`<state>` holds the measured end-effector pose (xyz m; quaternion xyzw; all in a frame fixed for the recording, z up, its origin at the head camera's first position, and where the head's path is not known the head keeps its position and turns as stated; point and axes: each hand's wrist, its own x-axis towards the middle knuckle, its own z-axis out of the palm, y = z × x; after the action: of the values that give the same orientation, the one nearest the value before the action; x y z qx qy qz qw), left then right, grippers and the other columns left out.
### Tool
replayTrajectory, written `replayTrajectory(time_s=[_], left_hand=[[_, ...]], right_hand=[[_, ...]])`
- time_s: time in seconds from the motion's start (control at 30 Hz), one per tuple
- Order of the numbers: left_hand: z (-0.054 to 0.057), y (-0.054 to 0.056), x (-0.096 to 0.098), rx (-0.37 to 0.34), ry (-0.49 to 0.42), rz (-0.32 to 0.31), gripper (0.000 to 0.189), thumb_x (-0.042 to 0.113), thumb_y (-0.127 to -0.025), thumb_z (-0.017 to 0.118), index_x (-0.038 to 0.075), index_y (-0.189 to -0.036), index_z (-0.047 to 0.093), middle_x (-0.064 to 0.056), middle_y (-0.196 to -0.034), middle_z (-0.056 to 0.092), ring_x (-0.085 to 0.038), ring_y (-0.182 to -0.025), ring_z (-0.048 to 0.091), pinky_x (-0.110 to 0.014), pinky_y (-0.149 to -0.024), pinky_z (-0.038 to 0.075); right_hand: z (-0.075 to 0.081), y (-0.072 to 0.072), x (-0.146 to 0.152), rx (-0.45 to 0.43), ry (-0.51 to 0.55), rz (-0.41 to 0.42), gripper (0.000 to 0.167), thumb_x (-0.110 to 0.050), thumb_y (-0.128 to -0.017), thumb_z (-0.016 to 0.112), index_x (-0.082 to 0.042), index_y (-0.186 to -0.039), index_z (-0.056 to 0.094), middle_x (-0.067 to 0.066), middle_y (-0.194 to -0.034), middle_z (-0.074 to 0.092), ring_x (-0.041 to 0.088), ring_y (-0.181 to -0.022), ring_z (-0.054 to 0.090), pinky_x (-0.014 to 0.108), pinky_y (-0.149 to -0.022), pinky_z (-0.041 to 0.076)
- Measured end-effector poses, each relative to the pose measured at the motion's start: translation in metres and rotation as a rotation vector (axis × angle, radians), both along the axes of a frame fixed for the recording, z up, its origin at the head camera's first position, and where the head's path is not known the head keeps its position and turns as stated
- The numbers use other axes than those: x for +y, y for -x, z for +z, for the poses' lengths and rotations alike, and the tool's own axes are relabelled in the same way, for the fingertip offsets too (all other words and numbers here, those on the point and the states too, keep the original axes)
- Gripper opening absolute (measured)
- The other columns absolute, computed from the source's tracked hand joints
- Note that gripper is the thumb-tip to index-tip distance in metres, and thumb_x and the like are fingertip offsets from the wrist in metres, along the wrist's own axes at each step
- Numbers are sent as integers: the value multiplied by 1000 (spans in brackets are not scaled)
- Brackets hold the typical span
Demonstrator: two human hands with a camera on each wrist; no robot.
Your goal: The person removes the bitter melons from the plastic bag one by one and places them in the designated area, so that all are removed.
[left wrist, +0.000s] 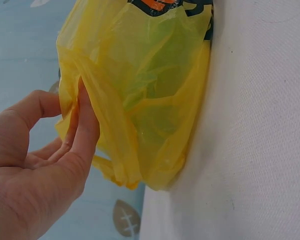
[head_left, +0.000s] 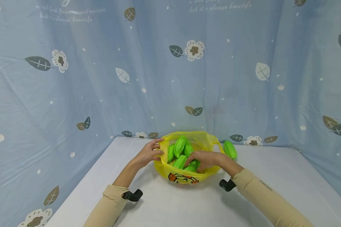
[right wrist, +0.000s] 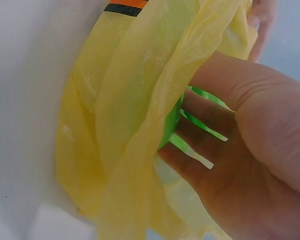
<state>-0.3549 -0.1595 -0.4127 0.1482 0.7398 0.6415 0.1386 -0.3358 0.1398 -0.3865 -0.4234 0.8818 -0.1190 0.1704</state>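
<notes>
A yellow plastic bag [head_left: 213, 138] stands with its mouth spread wide on the white table, holding several bright green, ridged, oblong fruits [head_left: 180, 146]. My left hand [head_left: 146, 154] holds the bag's left rim, and in the left wrist view thin yellow film lies between its thumb and fingers [left wrist: 85, 130]. Inside the bag, the fingers of my right hand [head_left: 206, 160] are bent round a green fruit [head_left: 192, 165] near the front. The bag's side hides those fingertips in the right wrist view, where part of a green fruit [right wrist: 172, 120] shows beside them.
One more green fruit [head_left: 230, 150] lies on the table to the right of the bag, near the back edge. Blue patterned curtain [head_left: 159, 78] hangs behind and along both sides of the white table [head_left: 164, 208]. A black wrist-camera mount [head_left: 133, 195] juts from each sleeve.
</notes>
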Motion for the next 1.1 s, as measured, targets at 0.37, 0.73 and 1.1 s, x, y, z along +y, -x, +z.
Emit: replayTrajectory(time_s=[0.37,0.73,1.1], left_hand=[[-5,3,-4,5,-2,-7,70,4,-90,63,18,-152,34,-15,-130,54,-20,-101,63,-38,-80,61],[-4,3,-4,20,1,-31,69,5,-92,63,17,-152,33,-18,-132,53,-20,-100,64,-38,-80,61],[-2,3,-3,20,-3,-33,69,5,-91,63,18,-152,33,-19,-136,51,-20,-101,64,-38,-82,61]], right_hand=[[-3,2,4,-2,41,-7,49,-4,-83,74,-21,-128,65,-3,-132,63,18,-126,54,37,-107,47],[-2,1,9,-9,103,-9,47,-11,-85,75,-17,-130,63,-1,-133,62,22,-126,55,39,-106,48],[16,-4,24,51,208,-32,47,-17,-87,74,-13,-132,61,4,-133,62,26,-123,59,43,-103,50]])
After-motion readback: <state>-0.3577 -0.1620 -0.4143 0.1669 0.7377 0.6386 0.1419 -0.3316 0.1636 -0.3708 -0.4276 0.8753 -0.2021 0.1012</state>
